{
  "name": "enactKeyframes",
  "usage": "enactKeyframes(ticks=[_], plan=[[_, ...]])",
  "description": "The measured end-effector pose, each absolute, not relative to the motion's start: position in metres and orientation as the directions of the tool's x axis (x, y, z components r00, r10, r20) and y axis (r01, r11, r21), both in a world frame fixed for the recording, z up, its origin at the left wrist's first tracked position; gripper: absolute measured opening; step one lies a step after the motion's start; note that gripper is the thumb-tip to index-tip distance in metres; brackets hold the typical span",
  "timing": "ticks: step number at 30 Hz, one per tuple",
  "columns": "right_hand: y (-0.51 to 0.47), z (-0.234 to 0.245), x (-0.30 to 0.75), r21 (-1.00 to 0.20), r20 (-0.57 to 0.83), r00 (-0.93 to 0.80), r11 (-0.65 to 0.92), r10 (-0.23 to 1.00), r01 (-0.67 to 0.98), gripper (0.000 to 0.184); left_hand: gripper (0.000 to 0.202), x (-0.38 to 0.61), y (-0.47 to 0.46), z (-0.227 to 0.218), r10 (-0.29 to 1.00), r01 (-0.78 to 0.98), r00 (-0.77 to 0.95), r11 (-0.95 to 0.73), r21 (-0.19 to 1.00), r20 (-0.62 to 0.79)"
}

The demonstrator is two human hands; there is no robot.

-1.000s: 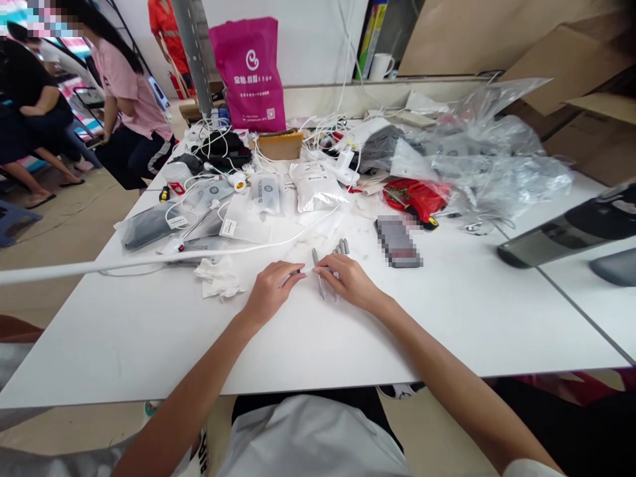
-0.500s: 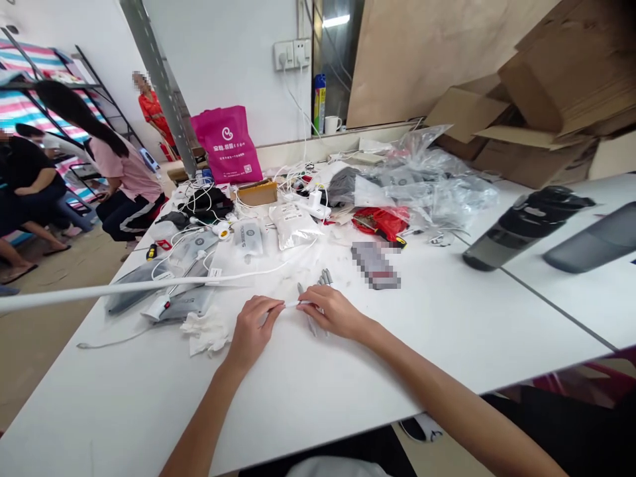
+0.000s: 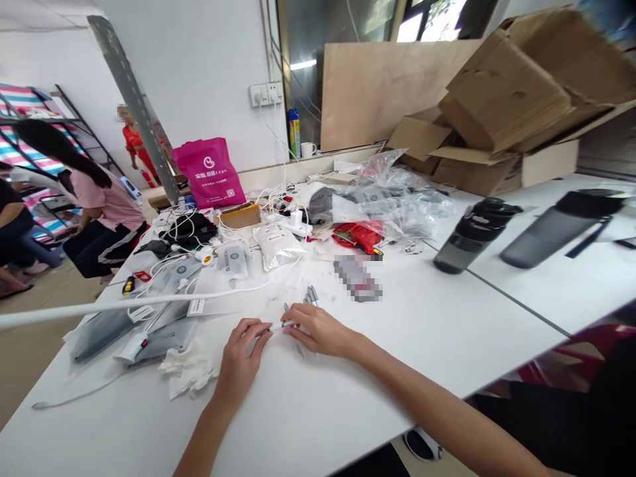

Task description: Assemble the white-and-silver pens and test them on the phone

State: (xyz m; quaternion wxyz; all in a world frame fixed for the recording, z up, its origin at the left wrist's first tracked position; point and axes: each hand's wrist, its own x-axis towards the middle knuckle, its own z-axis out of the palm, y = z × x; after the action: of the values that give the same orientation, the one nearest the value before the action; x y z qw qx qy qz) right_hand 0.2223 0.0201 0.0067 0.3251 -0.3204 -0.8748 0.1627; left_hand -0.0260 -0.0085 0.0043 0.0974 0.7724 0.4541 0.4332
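My left hand (image 3: 241,354) and my right hand (image 3: 318,331) rest close together on the white table (image 3: 397,344), pinching a thin white cable (image 3: 278,326) between their fingertips. Its full length is hard to tell. Several grey pen-like sticks (image 3: 309,296) lie under and just past my right hand, partly hidden by my fingers. Another grey stick (image 3: 299,346) pokes out below that palm. Crumpled white tissue (image 3: 186,374) lies to the left of my left hand.
Cables, white pouches, a foil bag (image 3: 275,245) and a blurred phone-sized object (image 3: 358,279) crowd the table. Clear plastic bags (image 3: 397,205) lie behind them, dark bottles (image 3: 472,235) stand right, and cardboard boxes (image 3: 497,126) rise beyond. Co-workers (image 3: 99,212) sit at left.
The view has tilted up and swung right, so the table sits lower and further left, with more boxes and wall showing. My hands remain together on the white cable.
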Motion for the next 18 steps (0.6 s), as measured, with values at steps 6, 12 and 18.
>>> enactKeyframes(ticks=[6, 12, 18], plan=[[0.0249, 0.0118, 0.2219, -0.412, 0.506, -0.601, 0.786, 0.619, 0.462, 0.03, 0.014, -0.0277, -0.0052, -0.0005, 0.731, 0.615, 0.245, -0.625, 0.48, 0.637], [0.0235, 0.0086, 0.2214, -0.439, 0.503, -0.579, 0.767, 0.641, 0.468, 0.029, 0.017, -0.0292, -0.0027, -0.0035, 0.717, 0.623, 0.292, -0.645, 0.443, 0.633], [0.0231, 0.007, 0.2215, -0.428, 0.52, -0.582, 0.781, 0.625, 0.455, 0.026, 0.011, -0.028, -0.0044, -0.0005, 0.691, 0.61, 0.278, -0.664, 0.433, 0.668]])
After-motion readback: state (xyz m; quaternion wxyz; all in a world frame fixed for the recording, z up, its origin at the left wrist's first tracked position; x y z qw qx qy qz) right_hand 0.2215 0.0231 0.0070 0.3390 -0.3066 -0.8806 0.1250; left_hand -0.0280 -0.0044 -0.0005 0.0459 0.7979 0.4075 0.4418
